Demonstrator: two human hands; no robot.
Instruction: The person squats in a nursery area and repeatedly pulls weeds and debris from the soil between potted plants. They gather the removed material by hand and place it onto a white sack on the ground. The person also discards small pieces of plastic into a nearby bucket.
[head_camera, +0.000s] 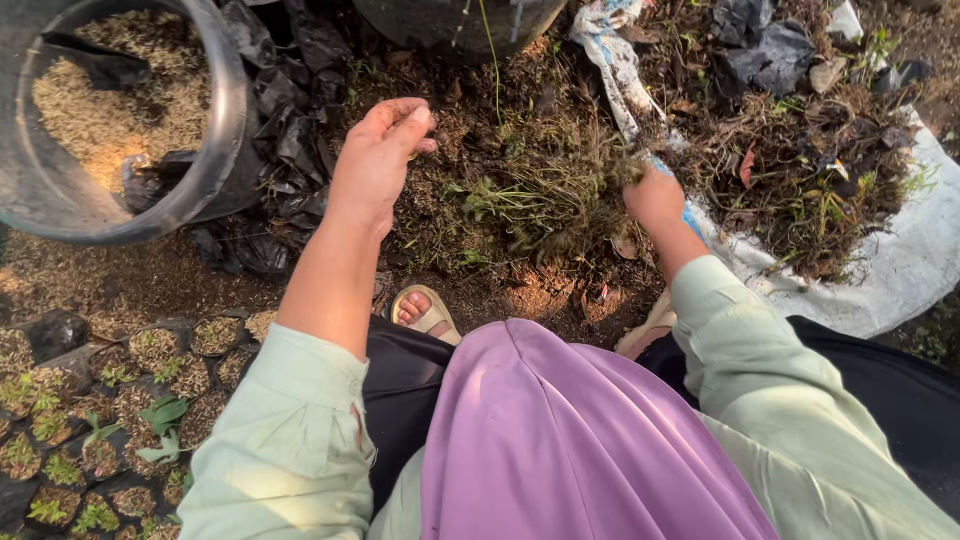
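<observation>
- Black plastic everywhere up front: a heap of crumpled black plastic bags (285, 150) sits between the big bucket (225, 120) on my left and the weedy patch I'm working in, and another dark tub (455, 25) stands right past the clump.
- White sheet (900, 260) lies on the ground off to my right with a pile of pulled weeds and roots (810, 180) heaped on it. A twisted strip of white and blue cloth (615, 60) runs down from the top toward my right hand.
- My right hand (655, 195) is clenched into the clump of grass and roots (545, 195), gripping a tuft at its right edge. My fingers are buried in it, so I can't tell how much I've got.
- My left hand (380, 160) hangs in the air just left of the clump with the fingers loosely curled, thumb against fingertips. Can't tell if there's anything pinched in there.
- The clump itself is straight ahead of my knees on bare brown soil: mostly dry, straw-coloured stems with a few green blades, all tangled and matted.
- That bucket holds pale rice-husk-looking stuff with a dark scrap lying in it.
- Down at my left are rows of small black seedling bags (90, 430) packed tight, filled with the same husky mix, several with little green sprouts.
- My sandalled foot (425, 310) pokes out just below the clump.
</observation>
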